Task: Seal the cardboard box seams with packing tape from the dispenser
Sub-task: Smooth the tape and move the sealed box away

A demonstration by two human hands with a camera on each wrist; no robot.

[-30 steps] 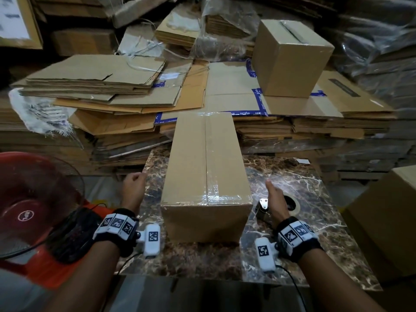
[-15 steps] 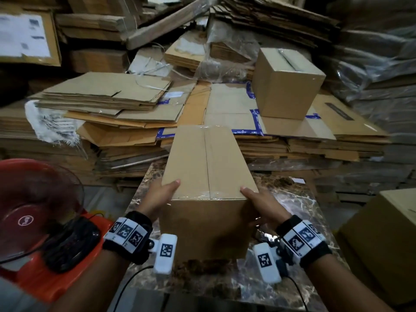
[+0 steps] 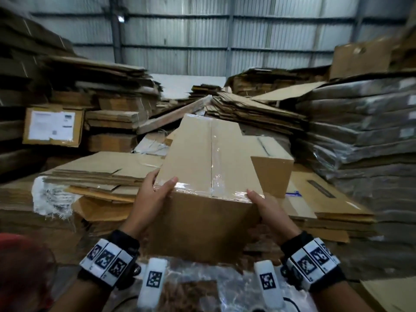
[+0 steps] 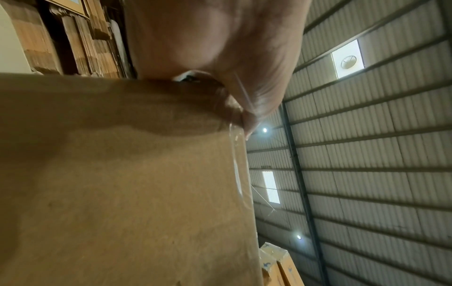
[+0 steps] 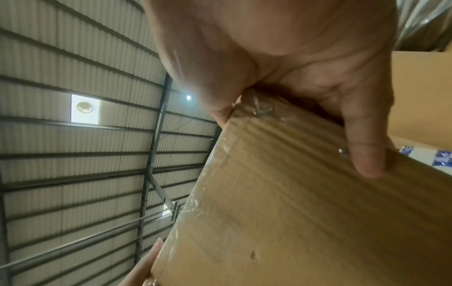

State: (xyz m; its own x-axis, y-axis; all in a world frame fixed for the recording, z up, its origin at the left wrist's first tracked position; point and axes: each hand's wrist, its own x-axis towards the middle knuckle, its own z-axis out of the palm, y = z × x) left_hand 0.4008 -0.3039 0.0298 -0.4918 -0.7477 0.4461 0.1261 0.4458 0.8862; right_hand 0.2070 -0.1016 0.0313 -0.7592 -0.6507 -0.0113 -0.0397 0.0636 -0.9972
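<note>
cardboard box [image 3: 209,167], taped shut, gripped at its near corners by left hand [image 3: 153,199] and right hand [image 3: 267,212] fingers.

This is a warehouse or packing depot. Corrugated metal walls [image 3: 202,30] on steel framing fill the top of the head view, and the wrist views look up at a ribbed metal roof [image 4: 367,174] with small lights and a vent fan. Stacks of flattened cardboard [image 3: 101,176] crowd left and centre, and plastic-wrapped bundles [image 3: 360,131] are piled at right.
</note>
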